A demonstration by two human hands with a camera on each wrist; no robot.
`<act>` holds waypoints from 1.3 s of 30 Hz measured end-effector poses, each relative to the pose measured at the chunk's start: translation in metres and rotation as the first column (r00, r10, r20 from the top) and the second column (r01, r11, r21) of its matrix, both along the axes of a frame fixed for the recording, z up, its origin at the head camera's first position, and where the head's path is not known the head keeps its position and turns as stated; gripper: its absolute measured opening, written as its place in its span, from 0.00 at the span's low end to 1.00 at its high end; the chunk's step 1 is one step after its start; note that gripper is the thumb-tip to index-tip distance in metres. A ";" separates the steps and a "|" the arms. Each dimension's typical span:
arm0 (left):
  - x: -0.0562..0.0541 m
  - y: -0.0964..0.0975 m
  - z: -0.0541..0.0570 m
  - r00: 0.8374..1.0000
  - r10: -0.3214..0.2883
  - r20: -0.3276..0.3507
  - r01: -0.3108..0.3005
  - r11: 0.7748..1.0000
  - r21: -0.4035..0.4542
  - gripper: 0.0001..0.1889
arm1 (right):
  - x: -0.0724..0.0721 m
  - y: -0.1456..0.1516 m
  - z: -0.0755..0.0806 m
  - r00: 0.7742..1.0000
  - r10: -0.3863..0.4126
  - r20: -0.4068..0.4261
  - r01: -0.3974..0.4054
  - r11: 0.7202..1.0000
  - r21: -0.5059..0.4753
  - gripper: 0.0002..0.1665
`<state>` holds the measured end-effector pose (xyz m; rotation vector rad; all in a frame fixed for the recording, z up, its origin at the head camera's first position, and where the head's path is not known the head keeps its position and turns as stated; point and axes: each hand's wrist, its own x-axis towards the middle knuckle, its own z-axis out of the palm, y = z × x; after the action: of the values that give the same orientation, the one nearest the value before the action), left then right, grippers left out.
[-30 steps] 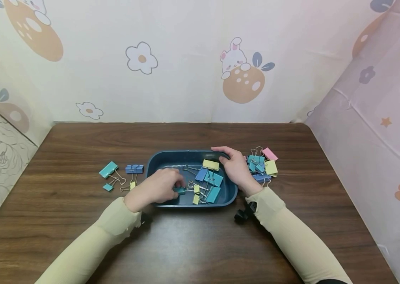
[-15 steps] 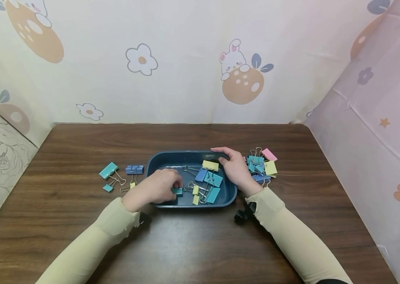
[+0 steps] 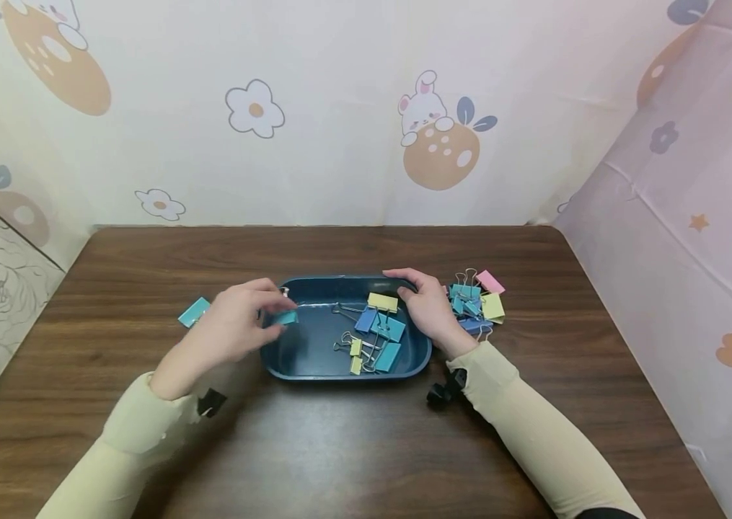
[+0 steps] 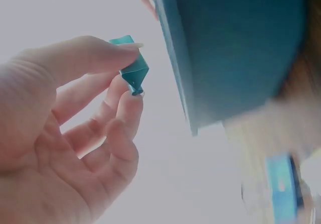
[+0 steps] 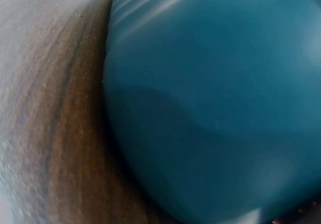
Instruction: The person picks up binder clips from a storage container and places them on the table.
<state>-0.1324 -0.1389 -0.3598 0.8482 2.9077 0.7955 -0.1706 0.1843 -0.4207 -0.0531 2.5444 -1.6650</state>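
My left hand [image 3: 232, 324] pinches a small teal binder clip [image 4: 134, 69] between thumb and fingers, raised over the left end of a dark blue tray [image 3: 342, 378]. On the tray's right end rests my right hand [image 3: 430, 311], thumb at the inner side and fingers along the outer rim. Inside the tray, toward the right, lie several binder clips: a yellow binder clip [image 3: 383, 302], a teal binder clip [image 3: 388, 328], a blue binder clip [image 3: 366, 320] and others. The right wrist view is filled by the outer wall of the tray [image 5: 210, 93]; no fingers show there.
To the right of the tray sits a pile of binder clips [image 3: 469, 299] in teal, pink, yellow and blue. Left of it, a teal binder clip [image 3: 194, 312] lies on the wooden table [image 3: 340, 447], partly behind my left hand. A patterned curtain [image 3: 333, 144] hangs at the back.
My left hand has lifted the small teal binder clip off the tray floor and moved left and away from me. The right hand stays at the tray's end.
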 end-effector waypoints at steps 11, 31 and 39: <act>0.012 -0.061 -0.006 0.986 0.161 0.044 -0.162 0.987 0.005 0.16 | -0.001 0.002 -0.001 1.000 -0.002 -0.024 0.003 0.999 0.032 0.23; 0.012 -0.084 -0.048 0.971 0.188 0.150 -0.163 0.972 -0.167 0.14 | -0.001 0.002 -0.001 1.000 0.005 -0.016 -0.005 1.000 0.031 0.23; 0.011 -0.088 -0.054 0.974 0.178 0.141 -0.156 0.975 -0.156 0.14 | -0.001 0.002 -0.002 1.000 0.000 -0.018 0.000 0.999 0.040 0.23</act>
<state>-0.1211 -0.2269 -0.4141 0.5104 2.8821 0.6184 -0.1721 0.1863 -0.4231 -0.0652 2.5897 -1.6204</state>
